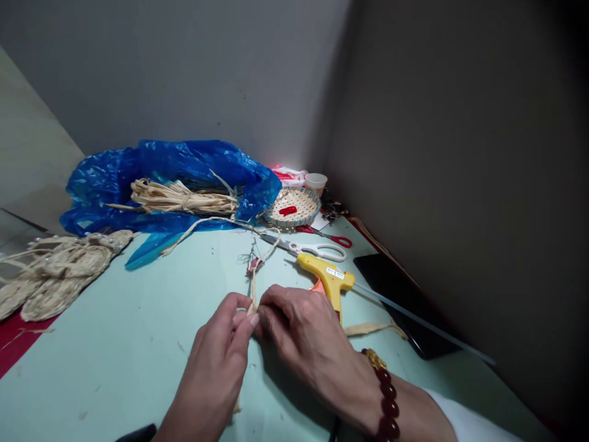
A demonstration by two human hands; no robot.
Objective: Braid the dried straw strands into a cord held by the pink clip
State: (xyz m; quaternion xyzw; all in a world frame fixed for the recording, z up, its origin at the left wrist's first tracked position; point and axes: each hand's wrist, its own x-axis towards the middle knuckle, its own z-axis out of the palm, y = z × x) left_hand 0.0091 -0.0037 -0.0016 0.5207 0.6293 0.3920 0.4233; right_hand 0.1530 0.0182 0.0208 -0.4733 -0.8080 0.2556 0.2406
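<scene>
A pale straw strand (254, 282) runs up from between my hands and curves back toward the blue bag. My left hand (223, 350) pinches its lower end between thumb and fingers. Right beside it, my right hand (306, 341) is closed at the same spot, its fingertips bent down and partly hidden, with the strand between them. A small dark clip (253, 265) with thin wire lies just beyond the fingers, next to the strand. The yellow glue gun (327, 274) rests behind my right hand, its long glue stick pointing to the lower right.
A blue plastic bag (184, 156) holds a straw bundle (179, 197) at the back. Woven straw pieces (69, 279) lie at left. White scissors (322, 251), red scissors (338, 240), a round woven basket (304, 215), a cup (316, 182) and a black flat device (409, 313) are at right.
</scene>
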